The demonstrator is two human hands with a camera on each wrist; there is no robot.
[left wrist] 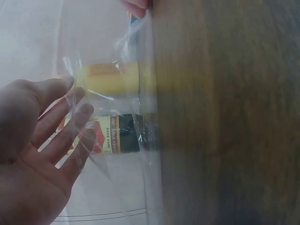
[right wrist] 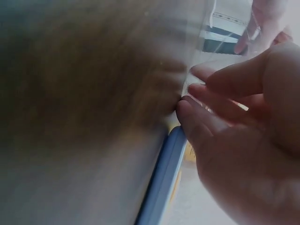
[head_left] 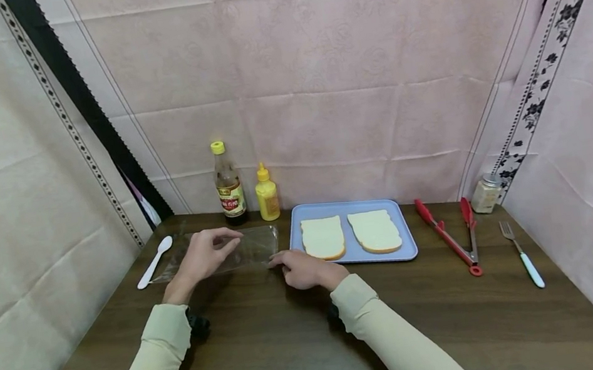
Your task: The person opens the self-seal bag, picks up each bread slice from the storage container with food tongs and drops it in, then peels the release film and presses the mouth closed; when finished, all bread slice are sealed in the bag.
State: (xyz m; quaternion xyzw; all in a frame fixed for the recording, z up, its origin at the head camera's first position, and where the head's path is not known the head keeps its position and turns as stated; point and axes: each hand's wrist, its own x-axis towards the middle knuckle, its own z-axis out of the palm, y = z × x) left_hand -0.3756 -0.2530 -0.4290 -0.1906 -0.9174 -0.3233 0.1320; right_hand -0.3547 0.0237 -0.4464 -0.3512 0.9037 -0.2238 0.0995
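While both hands work at the thin film, the white spoon [head_left: 155, 262] on the left lies just beside the clear plastic bag [head_left: 260, 244], which spreads across the table [head_left: 272, 334] almost to the blue tray [head_left: 342, 207] and would probably crease under a rough tug. The left hand [head_left: 205, 255] reaches over the bag from the near left, thumb and forefinger almost meeting on a lightly pinched bit of raised film, its other fingers spread and nearly straight; a soft, level pull should suit best, so that nothing bunches. The right hand [head_left: 305, 268] sits lower, at the bag's near right corner, fingers gently bent with tips close to the table; whether its thumb pinches film I cannot tell. Steady light pressure there should stop the bag sliding, with the knuckles clear of the tray and its bread slices [head_left: 323, 237] to the right
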